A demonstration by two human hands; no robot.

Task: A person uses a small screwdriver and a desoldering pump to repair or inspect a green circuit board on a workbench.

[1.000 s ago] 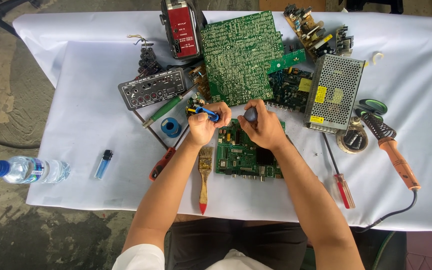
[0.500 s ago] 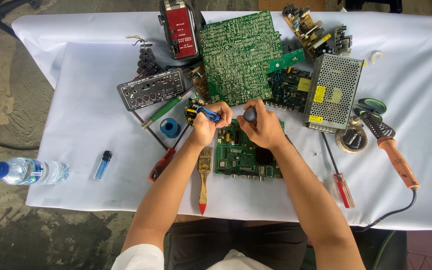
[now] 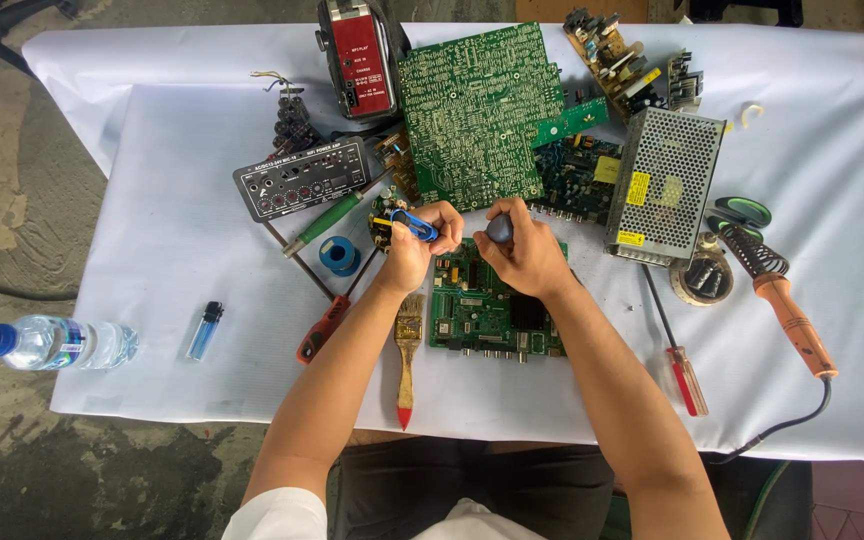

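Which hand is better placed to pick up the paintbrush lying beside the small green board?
Left. The left hand sits just above the paintbrush, on the same side of the small green board. The right hand grips a dark tool handle over the board.

Single head-worn camera looked almost straight down from above seated person. Counter [image 3: 152, 150], cloth-covered, filled most of frame, far edge at top, near edge above lap. Both forearms entered from bottom, left hand [image 3: 414, 245] and right hand [image 3: 522, 255] near centre. Medium distance; floor visible at left. No second view.
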